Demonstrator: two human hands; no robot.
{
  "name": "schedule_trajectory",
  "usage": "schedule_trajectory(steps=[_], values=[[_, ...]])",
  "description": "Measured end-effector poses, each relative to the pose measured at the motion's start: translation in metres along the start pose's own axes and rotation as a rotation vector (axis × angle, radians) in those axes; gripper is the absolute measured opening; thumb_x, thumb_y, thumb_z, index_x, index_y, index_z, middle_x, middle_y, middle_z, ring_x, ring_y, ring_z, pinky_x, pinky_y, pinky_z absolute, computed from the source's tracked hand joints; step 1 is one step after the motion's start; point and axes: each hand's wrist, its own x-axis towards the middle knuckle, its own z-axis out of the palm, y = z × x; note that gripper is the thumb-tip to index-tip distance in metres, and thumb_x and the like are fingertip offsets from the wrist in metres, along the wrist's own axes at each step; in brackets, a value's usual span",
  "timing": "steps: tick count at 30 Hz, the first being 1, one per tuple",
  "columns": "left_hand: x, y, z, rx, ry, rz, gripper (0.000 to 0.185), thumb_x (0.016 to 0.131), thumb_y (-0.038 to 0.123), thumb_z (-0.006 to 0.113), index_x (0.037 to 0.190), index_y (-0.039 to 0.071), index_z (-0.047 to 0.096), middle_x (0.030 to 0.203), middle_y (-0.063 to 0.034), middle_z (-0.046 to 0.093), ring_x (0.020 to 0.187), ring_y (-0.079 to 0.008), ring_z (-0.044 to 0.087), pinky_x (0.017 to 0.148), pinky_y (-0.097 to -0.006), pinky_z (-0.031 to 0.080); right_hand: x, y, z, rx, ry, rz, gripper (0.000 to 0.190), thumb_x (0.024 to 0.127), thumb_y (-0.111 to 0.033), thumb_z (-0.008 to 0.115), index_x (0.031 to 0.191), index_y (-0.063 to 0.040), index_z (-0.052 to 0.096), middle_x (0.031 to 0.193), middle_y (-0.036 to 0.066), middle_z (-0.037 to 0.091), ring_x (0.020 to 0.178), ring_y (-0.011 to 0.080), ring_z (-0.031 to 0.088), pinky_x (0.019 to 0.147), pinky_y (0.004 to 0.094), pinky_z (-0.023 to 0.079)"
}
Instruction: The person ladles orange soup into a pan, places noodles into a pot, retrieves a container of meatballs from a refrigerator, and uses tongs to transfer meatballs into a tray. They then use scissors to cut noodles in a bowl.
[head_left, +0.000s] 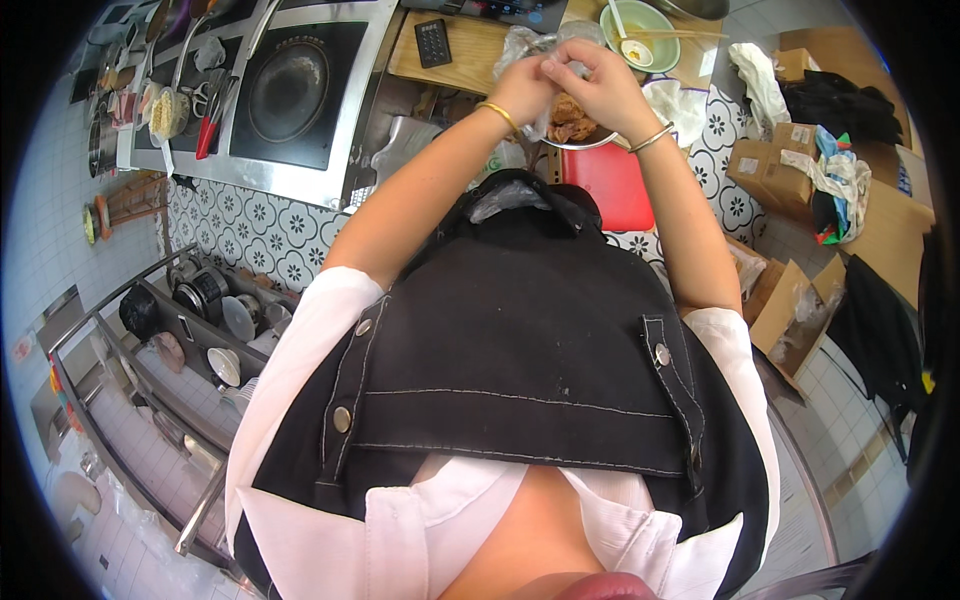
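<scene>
Both my hands meet above a metal bowl (609, 140) of brown, fried-looking meat pieces (570, 122). My left hand (529, 88), with a gold bangle at the wrist, has clear plastic film (541, 124) at its fingers. My right hand (598, 84), a silver bangle at its wrist, touches the left at the fingertips; its fingers are bent. What exactly each hand pinches is hidden. Beyond them stands a green bowl (670, 54) holding a white ladle (636, 52), with chopsticks (675, 34) across it. A red cutting board (609, 187) lies nearer my body, partly beneath the metal bowl.
At the left is a steel-edged cooktop (292, 174) with a round burner plate, red-handled tongs (207, 135) and a cup of noodles (166, 116). A black remote (433, 43) lies on the wooden counter (480, 46). Cardboard boxes (772, 169) stand right; a rack (135, 300) with cookware is lower left.
</scene>
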Motion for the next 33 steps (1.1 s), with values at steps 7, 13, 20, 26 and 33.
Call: schedule_trajectory(steps=[7,13,20,26,33], values=[[-0.034,-0.037,-0.06,-0.903,0.271,-0.385,0.026,0.095,0.019,0.053,0.109,-0.003,0.056,0.103,-0.0166,0.062,0.1,-0.0332,0.061,0.093,-0.0479,0.049,-0.059,0.062,-0.049,-0.108,0.291,0.408,0.023,0.085,-0.016,0.067,0.103,-0.002,0.066,0.085,0.008,0.067,0.077,0.0158,0.063,0.071,0.0305,0.049],[-0.05,-0.056,-0.071,-1.016,0.31,-0.406,0.032,0.094,0.017,0.052,0.117,-0.006,0.05,0.112,-0.0179,0.059,0.107,-0.0347,0.059,0.096,-0.0465,0.048,-0.094,0.046,-0.035,-0.521,-0.006,0.412,0.027,0.075,-0.009,0.07,0.101,-0.004,0.065,0.086,0.013,0.061,0.077,0.0283,0.061,0.07,0.0386,0.049],[-0.054,-0.052,-0.074,-0.865,0.309,-0.325,0.041,0.093,0.016,0.053,0.128,-0.004,0.044,0.117,-0.0189,0.058,0.107,-0.0333,0.059,0.095,-0.0458,0.049,-0.099,0.025,0.015,-0.579,-0.154,0.041,0.026,0.074,-0.011,0.07,0.099,-0.009,0.062,0.087,0.01,0.057,0.084,0.0317,0.059,0.075,0.0406,0.049],[-0.056,-0.053,-0.075,-0.859,0.289,-0.27,0.042,0.091,0.014,0.054,0.129,-0.002,0.046,0.121,-0.0187,0.057,0.108,-0.032,0.059,0.096,-0.0452,0.048,-0.098,0.03,0.039,-0.815,-0.157,-0.083,0.025,0.073,-0.018,0.07,0.096,-0.013,0.059,0.087,0.005,0.053,0.082,0.0238,0.056,0.068,0.0372,0.044],[-0.062,-0.049,-0.07,-0.777,0.291,-0.277,0.043,0.091,0.014,0.055,0.13,0.0,0.046,0.121,-0.0169,0.058,0.108,-0.0305,0.059,0.095,-0.0446,0.049,-0.092,0.03,0.043,-0.834,-0.176,-0.14,0.023,0.074,-0.018,0.069,0.093,-0.012,0.059,0.083,0.004,0.053,0.082,0.0229,0.056,0.068,0.0365,0.044]])
